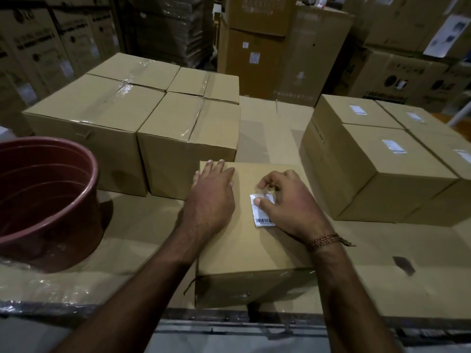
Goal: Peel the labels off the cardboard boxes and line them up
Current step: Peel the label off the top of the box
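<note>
A cardboard box (244, 250) stands right in front of me on the cardboard-covered table. A white barcode label (263, 217) is stuck on its top. My right hand (288, 205) pinches the label's upper edge between thumb and fingers, and that edge looks slightly lifted. My left hand (211, 197) lies flat on the box's top left, fingers spread toward its far edge. To the right, a group of boxes (377, 174) still carries white labels (393, 146). To the left, another group of boxes (132, 123) shows only clear tape on top.
A dark red plastic bucket (43, 200) stands at the left on the table (382, 276). Tall stacks of printed cartons (280, 47) fill the background. The table's front edge (229, 317) runs just below the near box.
</note>
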### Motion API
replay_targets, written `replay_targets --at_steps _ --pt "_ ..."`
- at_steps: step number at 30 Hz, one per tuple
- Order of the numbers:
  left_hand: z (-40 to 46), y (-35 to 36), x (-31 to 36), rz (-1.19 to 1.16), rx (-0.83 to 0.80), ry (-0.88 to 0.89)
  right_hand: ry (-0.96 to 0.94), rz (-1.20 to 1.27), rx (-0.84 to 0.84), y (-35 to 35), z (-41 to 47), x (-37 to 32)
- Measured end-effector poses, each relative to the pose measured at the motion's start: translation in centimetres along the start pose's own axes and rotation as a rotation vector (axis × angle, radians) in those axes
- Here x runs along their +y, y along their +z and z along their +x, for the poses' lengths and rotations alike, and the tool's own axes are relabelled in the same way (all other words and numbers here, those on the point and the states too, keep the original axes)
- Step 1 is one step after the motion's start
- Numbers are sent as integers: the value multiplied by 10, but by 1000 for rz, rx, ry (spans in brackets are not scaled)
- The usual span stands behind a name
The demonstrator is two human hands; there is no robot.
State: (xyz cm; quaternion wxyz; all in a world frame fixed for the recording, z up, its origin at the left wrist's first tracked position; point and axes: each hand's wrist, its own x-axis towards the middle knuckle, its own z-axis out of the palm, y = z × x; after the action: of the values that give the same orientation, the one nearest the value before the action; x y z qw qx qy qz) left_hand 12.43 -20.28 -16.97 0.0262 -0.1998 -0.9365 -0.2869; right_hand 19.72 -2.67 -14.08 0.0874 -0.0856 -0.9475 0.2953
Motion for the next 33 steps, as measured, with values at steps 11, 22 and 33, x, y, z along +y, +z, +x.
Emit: replay_targets --at_steps 11,22,33 --pt "0 -2 1 -2 -10 -9 51 351 -10 -9 -12 6" --pt "-1 -1 0 -17 7 -12 223 655 -105 -25 -25 2" --pt "-1 -2 2 -4 2 -10 149 375 -17 -11 -35 21"
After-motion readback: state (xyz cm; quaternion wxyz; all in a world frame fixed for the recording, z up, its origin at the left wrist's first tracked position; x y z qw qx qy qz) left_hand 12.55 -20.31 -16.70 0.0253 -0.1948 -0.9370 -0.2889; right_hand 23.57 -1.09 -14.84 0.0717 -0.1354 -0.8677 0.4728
